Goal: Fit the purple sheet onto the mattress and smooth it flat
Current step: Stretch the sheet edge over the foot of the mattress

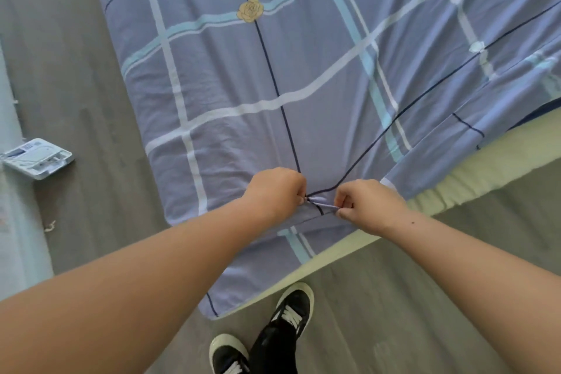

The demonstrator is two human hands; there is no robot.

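Note:
The purple sheet (243,70), checked with white, pale blue and dark lines and a yellow rose print, lies spread over the mattress (473,179). The mattress's pale green-white edge shows bare along the near right side. My left hand (276,191) and my right hand (368,202) are close together at the sheet's near edge. Both are pinched on a small fold of the fabric, which stretches between them. The sheet's near corner hangs down past the mattress edge below my hands. Soft wrinkles run across the sheet on the left.
Grey wood floor (69,70) lies to the left and in front of the bed. A white flat device (38,158) rests on the floor at the left, beside a pale surface (15,191). My black-and-white shoes (273,334) stand at the bed's corner.

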